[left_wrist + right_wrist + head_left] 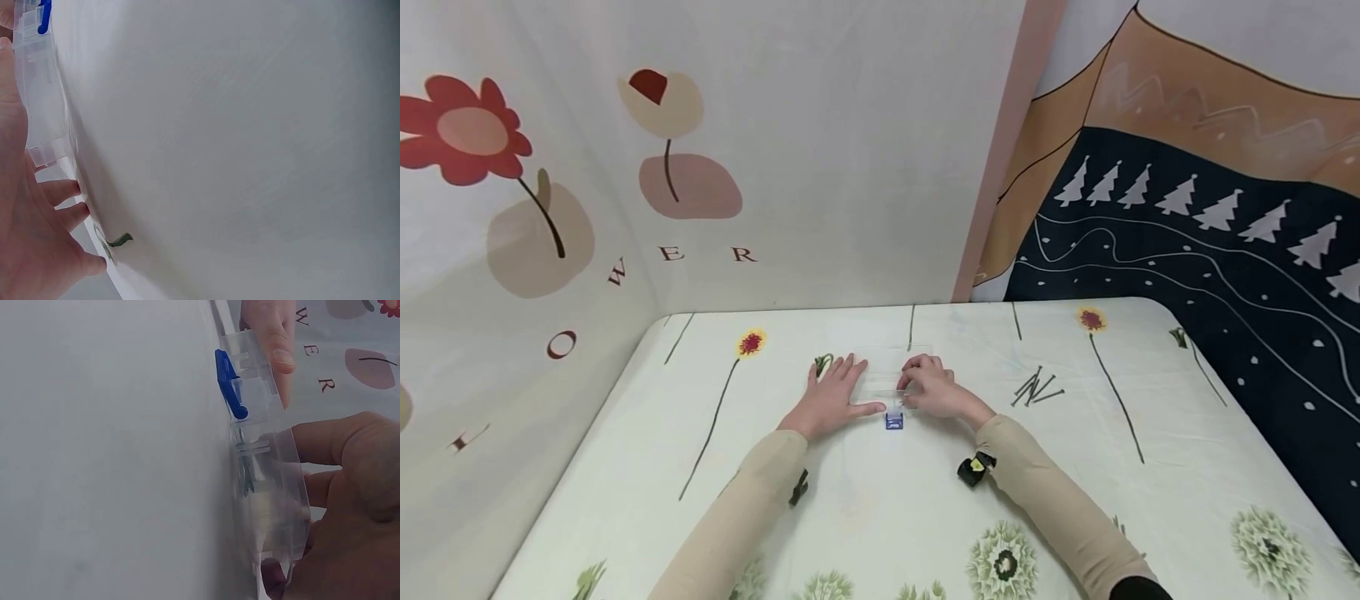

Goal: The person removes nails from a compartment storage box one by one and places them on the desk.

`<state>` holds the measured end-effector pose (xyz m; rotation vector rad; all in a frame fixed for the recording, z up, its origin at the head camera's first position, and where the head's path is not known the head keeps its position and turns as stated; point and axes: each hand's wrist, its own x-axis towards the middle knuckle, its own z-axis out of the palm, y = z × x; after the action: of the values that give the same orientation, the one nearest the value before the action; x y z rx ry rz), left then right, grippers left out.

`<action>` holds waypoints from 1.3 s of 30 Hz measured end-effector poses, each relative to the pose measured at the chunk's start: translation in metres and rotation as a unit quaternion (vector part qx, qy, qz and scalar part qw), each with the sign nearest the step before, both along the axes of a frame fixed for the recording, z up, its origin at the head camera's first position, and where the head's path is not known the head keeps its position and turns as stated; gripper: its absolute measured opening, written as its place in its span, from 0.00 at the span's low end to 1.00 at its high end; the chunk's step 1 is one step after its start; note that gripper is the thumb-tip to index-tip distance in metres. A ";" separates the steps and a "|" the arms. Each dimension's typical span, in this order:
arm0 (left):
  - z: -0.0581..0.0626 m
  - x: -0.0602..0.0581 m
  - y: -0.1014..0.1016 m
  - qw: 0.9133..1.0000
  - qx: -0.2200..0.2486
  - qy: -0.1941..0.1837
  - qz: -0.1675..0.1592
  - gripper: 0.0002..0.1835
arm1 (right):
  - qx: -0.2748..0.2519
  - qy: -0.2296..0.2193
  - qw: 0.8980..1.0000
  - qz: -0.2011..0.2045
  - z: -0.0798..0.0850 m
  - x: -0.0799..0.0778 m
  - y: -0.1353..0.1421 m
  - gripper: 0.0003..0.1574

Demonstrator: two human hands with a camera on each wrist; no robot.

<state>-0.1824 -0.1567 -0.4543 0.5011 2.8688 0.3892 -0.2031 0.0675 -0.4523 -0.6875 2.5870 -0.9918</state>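
Observation:
A clear plastic box (880,377) with a blue latch (893,420) on its near side lies on the table in front of me. My left hand (835,398) rests against the box's left side, fingers spread and straight, thumb along the near edge. Over the right part of the box, my right hand (934,390) has bent fingers. Through the clear wall (284,506) in the right wrist view, thin dark nails or screws (245,464) show by the latch end. Whether the right fingertips pinch anything is hidden.
Several loose nails or screws (1036,388) lie in a small pile right of my right hand. A pale cloth with printed flowers covers the table (865,517). Printed cloth (850,167) hangs behind the table's far edge.

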 end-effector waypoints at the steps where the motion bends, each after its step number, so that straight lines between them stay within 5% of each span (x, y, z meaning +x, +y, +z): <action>1: 0.000 0.000 0.000 1.000 0.001 0.000 0.000 0.51 | -0.004 0.001 1.000 0.002 0.000 0.000 0.001 0.07; 7: -0.001 0.000 0.000 1.000 -0.002 0.000 -0.004 0.51 | -0.030 0.015 0.999 0.020 0.001 -0.001 0.012 0.13; 21: 0.004 -0.001 0.000 1.000 -0.012 -0.001 -0.002 0.52 | -0.024 0.044 0.997 0.053 0.003 -0.004 0.015 0.09; 39: 0.002 0.000 0.002 1.000 -0.006 0.003 0.000 0.51 | -0.105 0.027 0.994 0.013 -0.002 -0.007 0.018 0.03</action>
<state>-0.1820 -0.1548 -0.4523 0.5015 2.8747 0.3694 -0.2099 0.0855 -0.4540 -0.8083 2.5349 -1.2675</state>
